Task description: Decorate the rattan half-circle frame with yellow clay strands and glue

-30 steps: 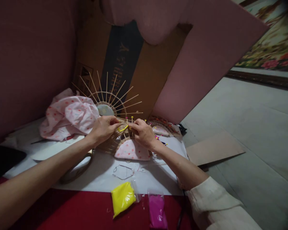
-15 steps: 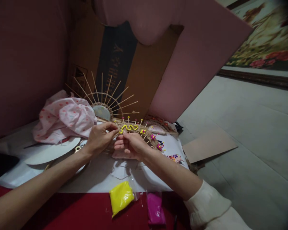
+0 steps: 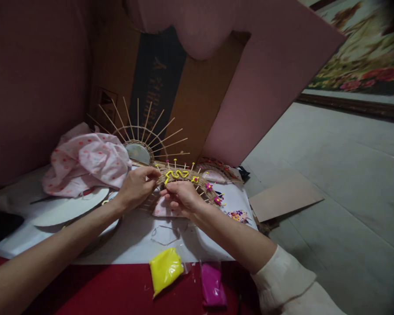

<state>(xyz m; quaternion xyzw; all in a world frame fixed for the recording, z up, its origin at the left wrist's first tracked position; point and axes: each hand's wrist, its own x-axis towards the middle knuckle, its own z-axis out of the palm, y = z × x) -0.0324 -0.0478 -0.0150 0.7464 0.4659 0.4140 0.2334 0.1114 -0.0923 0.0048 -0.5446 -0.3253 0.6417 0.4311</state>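
Head view: nearest lie a yellow clay packet (image 3: 166, 267) and a magenta clay packet (image 3: 212, 284), at the edge of the white paper sheet (image 3: 131, 247) that covers the counter. Beyond them both hands meet on a half-round woven straw arc (image 3: 202, 183) studded with coloured pins. The left hand (image 3: 136, 187) has its grip pressed together, pinching the arc's left end. The right hand (image 3: 180, 197) curls its grip around the lower rim.

A second ago the two grips pinched a thin yellow clay strip (image 3: 176, 174) between them. Now it lies in a wavy line on the woven straw arc's top, and the right hand has dropped beneath it. The strip appears placed, with no finger clearly on it.

Behind are a crumpled pink dotted fabric (image 3: 88, 162), a round mirror ringed with wooden skewers (image 3: 141, 151) and a brown cardboard box (image 3: 197, 100).
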